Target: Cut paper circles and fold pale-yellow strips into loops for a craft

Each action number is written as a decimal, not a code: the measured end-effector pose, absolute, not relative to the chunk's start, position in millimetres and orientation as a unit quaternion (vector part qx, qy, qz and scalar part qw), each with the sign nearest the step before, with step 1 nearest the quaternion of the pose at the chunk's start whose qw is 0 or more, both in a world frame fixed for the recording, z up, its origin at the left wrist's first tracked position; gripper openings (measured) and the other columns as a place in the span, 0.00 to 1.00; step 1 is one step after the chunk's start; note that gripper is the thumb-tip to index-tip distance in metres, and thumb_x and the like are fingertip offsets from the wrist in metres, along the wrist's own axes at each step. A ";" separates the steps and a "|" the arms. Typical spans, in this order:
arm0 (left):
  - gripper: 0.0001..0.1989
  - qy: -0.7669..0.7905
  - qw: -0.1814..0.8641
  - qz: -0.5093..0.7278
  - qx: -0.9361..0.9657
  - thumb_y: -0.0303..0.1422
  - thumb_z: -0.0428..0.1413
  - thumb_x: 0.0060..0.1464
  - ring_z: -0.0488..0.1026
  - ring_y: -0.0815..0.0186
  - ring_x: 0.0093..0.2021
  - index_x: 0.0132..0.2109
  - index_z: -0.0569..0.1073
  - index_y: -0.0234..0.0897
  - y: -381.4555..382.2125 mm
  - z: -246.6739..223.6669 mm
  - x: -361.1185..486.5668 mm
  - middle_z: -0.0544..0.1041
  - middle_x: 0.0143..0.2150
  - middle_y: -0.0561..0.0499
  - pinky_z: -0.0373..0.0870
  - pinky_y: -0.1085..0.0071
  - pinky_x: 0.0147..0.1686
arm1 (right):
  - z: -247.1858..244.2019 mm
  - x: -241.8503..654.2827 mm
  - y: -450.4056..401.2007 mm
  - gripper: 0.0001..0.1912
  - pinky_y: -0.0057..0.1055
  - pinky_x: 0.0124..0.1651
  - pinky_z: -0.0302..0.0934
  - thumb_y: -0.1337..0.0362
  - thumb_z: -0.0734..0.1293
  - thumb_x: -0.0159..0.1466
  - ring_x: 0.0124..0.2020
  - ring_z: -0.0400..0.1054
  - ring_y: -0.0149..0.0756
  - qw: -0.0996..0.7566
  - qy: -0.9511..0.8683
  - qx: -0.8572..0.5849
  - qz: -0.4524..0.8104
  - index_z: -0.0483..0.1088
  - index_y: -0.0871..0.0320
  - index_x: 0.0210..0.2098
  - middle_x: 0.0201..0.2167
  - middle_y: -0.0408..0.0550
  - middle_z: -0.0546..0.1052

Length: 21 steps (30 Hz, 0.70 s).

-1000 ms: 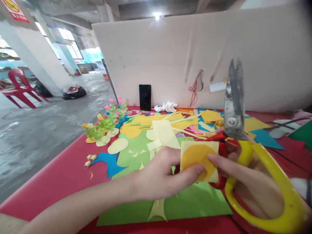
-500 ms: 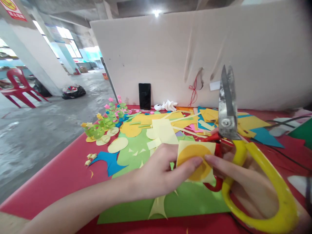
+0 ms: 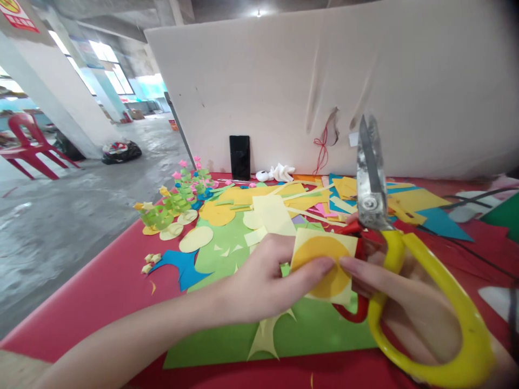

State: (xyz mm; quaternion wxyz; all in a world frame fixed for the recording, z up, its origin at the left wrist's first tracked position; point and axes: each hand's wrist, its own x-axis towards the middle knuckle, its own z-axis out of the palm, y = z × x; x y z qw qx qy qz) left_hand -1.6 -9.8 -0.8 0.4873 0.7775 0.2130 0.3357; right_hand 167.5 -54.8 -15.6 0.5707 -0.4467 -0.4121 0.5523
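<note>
My left hand [image 3: 271, 278] pinches a pale yellow paper square [image 3: 302, 237] by its left side. A darker yellow paper circle [image 3: 324, 248] lies on the square, and my left thumb presses on it. My right hand [image 3: 409, 292] is closed round scissors [image 3: 371, 202] with a yellow handle, blades pointing up and away. My right thumb meets the circle's right edge, close to my left thumb tip. A red curved handle part [image 3: 359, 310] shows behind the paper; its remainder is hidden. Beneath lies a green paper sheet [image 3: 316, 335], with pale yellow offcuts [image 3: 265, 340] on it.
The red table [image 3: 101, 281] also bears pale paper ovals [image 3: 197, 239], a blue offcut [image 3: 180, 267], small folded stars [image 3: 150, 262] and mixed coloured scraps. A black phone [image 3: 240, 158] leans on the white board [image 3: 259, 81] behind. Dark cables [image 3: 466, 246] cross the right side.
The scissor blades have tipped slightly down and left. The paper square has turned a little and shifted slightly left; both hands keep their holds.
</note>
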 end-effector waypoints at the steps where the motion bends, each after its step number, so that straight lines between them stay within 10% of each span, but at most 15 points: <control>1: 0.13 0.214 0.499 0.328 0.773 0.29 0.46 0.59 0.57 0.78 0.22 0.27 0.64 0.33 -9.8 -0.9 -1.7 0.62 0.23 0.57 0.56 0.83 0.20 | -13.6 166.4 -54.9 0.16 0.19 0.20 0.59 0.69 0.73 0.49 0.16 0.57 0.25 0.575 -0.402 -0.437 0.562 0.73 0.46 0.36 0.15 0.34 0.62; 21: 0.15 0.256 0.458 0.391 0.756 0.35 0.49 0.58 0.65 0.74 0.24 0.26 0.69 0.34 -10.1 9.4 -16.3 0.70 0.24 0.53 0.62 0.80 0.23 | -7.4 169.8 -42.0 0.11 0.20 0.19 0.62 0.59 0.69 0.54 0.18 0.63 0.27 0.558 -0.480 -0.449 0.507 0.69 0.48 0.38 0.21 0.36 0.71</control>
